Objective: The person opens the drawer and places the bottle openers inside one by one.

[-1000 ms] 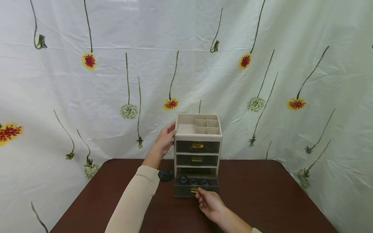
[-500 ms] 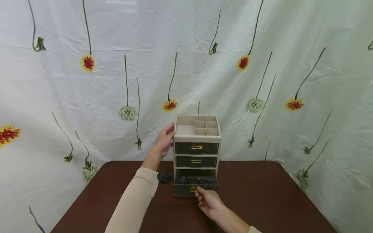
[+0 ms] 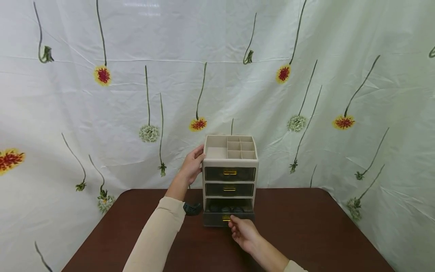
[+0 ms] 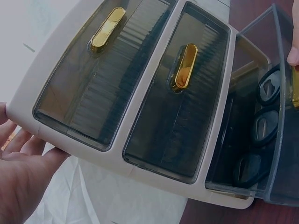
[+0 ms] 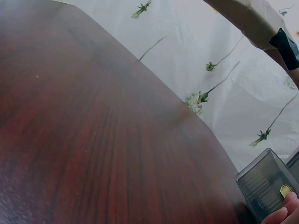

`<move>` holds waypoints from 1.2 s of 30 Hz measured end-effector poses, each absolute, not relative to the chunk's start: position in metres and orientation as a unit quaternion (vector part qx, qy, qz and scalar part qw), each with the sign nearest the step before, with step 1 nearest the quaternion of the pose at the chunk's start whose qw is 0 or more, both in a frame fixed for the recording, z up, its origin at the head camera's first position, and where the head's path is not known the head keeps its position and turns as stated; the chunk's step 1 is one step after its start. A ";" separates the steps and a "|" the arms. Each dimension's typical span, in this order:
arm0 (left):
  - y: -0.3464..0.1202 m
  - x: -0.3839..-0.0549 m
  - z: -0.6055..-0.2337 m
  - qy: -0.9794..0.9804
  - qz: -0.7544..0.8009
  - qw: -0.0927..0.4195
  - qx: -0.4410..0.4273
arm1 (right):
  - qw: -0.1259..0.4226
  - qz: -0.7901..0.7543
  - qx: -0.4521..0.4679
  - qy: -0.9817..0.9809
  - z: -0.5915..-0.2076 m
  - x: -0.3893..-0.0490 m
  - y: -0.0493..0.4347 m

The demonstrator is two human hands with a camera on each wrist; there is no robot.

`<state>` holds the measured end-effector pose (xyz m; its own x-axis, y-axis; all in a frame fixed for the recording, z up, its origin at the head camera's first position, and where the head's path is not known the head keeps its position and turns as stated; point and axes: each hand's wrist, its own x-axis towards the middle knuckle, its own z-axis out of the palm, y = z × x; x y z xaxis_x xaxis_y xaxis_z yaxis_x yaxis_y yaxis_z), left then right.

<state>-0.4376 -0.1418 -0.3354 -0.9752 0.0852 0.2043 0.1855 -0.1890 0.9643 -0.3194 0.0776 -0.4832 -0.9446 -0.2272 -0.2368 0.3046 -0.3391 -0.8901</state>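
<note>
A cream desktop drawer organizer [image 3: 229, 161] with smoky drawer fronts stands on the table. My left hand [image 3: 192, 166] rests against its upper left side; in the left wrist view its fingers [image 4: 32, 145] lie along the side wall. My right hand [image 3: 245, 233] pinches the gold handle [image 3: 226, 218] of the bottom drawer [image 3: 212, 219], which is partly pulled out. Inside that drawer lie three dark round objects [image 4: 265, 127], their kind unclear. The top drawer [image 3: 214, 174] and middle drawer [image 3: 213, 190] are closed. In the right wrist view, fingertips [image 5: 276, 216] show at the handle.
The dark reddish-brown table [image 3: 292, 226] extends on both sides of the organizer. A white flower-patterned cloth [image 3: 217, 87] hangs behind it. A dark strap [image 3: 192, 209] shows by my left wrist. The organizer's top has open compartments [image 3: 217, 152].
The bottom drawer has slid a little inward, with my right hand moving along at its handle. The round objects are now more shaded under the frame. My left hand stays against the organizer.
</note>
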 end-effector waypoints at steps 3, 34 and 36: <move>-0.141 -0.437 -0.336 -0.635 -0.764 0.034 -0.109 | 0.157 -0.814 0.032 0.559 -0.484 -0.323 0.078; -0.143 -0.437 -0.337 -0.632 -0.767 0.031 -0.107 | 0.141 -0.795 0.035 0.589 -0.489 -0.363 0.074; -0.143 -0.437 -0.336 -0.632 -0.767 0.032 -0.107 | 0.138 -0.797 0.034 0.587 -0.489 -0.366 0.074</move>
<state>-0.4370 -0.1432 -0.3357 -0.9753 0.0863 0.2033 0.1830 -0.1992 0.9627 -0.3662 0.0738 -0.4886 -0.9595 -0.1806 -0.2163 0.2602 -0.2729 -0.9262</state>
